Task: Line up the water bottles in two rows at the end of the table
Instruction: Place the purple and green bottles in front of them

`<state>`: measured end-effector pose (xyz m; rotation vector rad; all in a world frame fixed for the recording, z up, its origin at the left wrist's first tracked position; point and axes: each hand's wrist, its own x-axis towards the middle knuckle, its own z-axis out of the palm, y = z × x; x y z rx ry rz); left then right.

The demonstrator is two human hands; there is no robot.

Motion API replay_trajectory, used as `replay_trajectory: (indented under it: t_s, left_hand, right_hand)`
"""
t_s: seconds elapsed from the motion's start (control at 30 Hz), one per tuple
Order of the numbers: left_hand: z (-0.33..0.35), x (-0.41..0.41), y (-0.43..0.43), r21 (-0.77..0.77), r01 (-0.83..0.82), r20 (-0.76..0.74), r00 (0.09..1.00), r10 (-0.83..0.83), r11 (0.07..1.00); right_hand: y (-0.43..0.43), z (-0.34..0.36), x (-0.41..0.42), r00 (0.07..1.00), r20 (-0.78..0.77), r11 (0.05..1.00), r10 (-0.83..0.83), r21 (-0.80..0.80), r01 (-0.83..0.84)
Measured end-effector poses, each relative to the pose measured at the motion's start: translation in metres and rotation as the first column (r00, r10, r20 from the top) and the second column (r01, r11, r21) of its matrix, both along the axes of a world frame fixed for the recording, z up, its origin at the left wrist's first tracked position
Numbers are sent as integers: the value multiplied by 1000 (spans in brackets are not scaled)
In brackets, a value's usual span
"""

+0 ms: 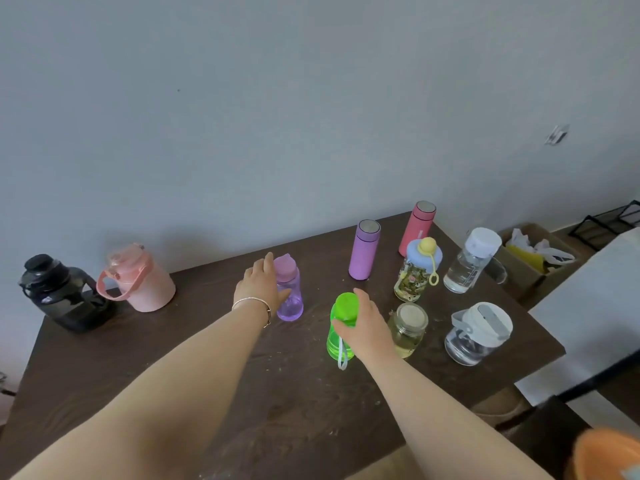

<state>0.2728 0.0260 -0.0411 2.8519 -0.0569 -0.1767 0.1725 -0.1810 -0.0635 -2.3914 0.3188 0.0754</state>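
The green bottle stood upright on the tabletop, with the right hand wrapped round its upper body and cap, the grip clamped on it. Just left of it and a little farther back stood the lilac bottle, translucent with a pink cap; the left hand was closed round its side, fingers pressed against the plastic.

To the right of the green bottle, six others were gathered near the right end of the tabletop. Nearest it was a cork-lidded jar, just beside the right hand, and beyond that a clear bottle with a grey flip lid. Behind those stood a patterned bottle with a yellow knob and a clear bottle with a white cap. Farthest back were a purple flask and a pink flask. These looked like the start of two rows, though loosely spaced and not quite straight.

Well to the left of the green bottle, by the wall, a pink jug and a black jug stood side by side, far from the group.

By my reckoning the job was over half done: the two held bottles needed places in the rows, the two jugs had yet to be brought across, and the rows needed some straightening.
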Motion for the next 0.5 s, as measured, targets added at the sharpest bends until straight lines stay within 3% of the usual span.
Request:
replay_trajectory:
  t_s: [0.27,0.5]
  left_hand:
    - [-24,22,-5,-389,-164,-105,986,133,907]
    - [-31,22,-6,-522,-199,-120,980,160,829]
  right_hand:
    - [3,-6,4,995,40,987,-90,135,84]
    - [-14,-8,9,999,12,974,-52,222,48]
